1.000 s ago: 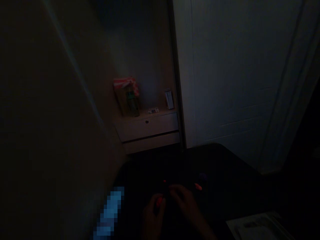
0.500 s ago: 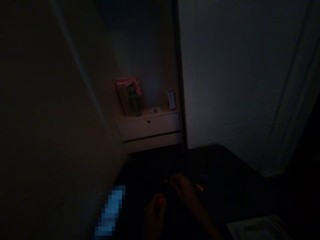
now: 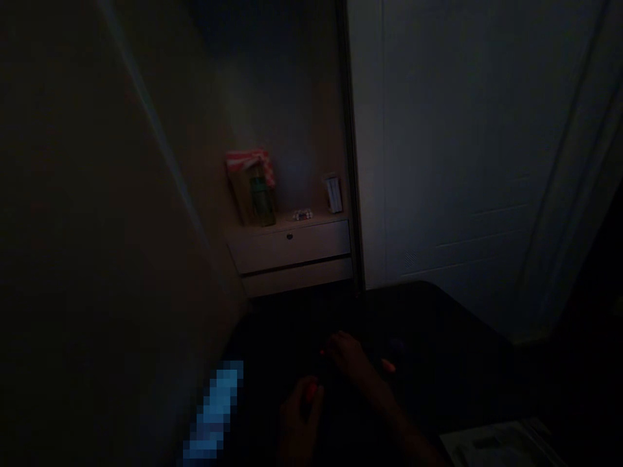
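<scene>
Left hand (image 3: 298,415): grip pinching small bright-red lump (image 3: 311,390) over black worktop (image 3: 452,344). Right hand (image 3: 349,355) beyond and right of red lump, fingertips by tiny red bit (image 3: 322,352); too dark to tell its grip. Elongated orange-pink piece (image 3: 388,366), dark purplish piece (image 3: 396,346) farther right of red lump.

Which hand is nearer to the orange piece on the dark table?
Right. The right hand is left of the orange piece; the left hand, holding a red lump, is farther left and nearer the camera.
</scene>
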Tool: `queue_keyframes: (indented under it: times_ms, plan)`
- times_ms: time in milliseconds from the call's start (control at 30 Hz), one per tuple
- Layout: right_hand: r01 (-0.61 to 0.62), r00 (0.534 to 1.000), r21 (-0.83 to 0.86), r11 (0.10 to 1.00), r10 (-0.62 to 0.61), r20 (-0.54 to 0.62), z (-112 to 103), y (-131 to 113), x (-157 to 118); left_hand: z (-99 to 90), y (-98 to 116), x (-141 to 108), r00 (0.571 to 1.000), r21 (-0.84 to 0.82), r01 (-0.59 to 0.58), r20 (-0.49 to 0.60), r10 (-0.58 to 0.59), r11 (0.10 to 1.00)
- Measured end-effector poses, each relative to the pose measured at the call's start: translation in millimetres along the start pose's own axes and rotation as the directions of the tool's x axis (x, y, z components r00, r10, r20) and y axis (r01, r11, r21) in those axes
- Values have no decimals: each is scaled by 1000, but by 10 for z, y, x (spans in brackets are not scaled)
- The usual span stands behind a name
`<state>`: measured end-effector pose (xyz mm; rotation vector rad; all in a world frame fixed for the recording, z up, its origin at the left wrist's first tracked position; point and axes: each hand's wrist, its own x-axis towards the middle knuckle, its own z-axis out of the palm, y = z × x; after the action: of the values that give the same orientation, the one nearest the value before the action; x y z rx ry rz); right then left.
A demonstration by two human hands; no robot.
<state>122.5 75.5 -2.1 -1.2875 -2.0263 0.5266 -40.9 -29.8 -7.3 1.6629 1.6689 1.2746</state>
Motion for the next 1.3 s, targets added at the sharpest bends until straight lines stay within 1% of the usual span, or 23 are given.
queue_keyframes:
  times_ms: [133,300,433,667,900,1167,1300]
  plan:
    - [-16,1000,9,1000,16,-9,17,7,2,4,-17,-1,1000,6,-10,6,10,1000]
    - [-20,1000,26,999,20,0,44,36,25,-10,11,-6,1000,18,11,7,-11,1000]
    - [-12,1000,39,999,12,-3,38,33,19,-18,48,-1,1000,6,-9,-1,9,1000]
    - [-14,1000,44,999,15,-9,26,24,8,-19,61,4,1000,8,-1,-17,1,1000]
    - [-13,1000,50,999,13,-8,26,29,13,-14,30,7,1000,10,22,12,-22,1000]
    - [4,999,74,997,-2,-34,13,1,-10,-31,72,-3,999,16,36,25,-36,999]
    - [5,997,83,997,1,-71,-7,-11,-12,-22,56,9,999,4,38,21,-38,999]
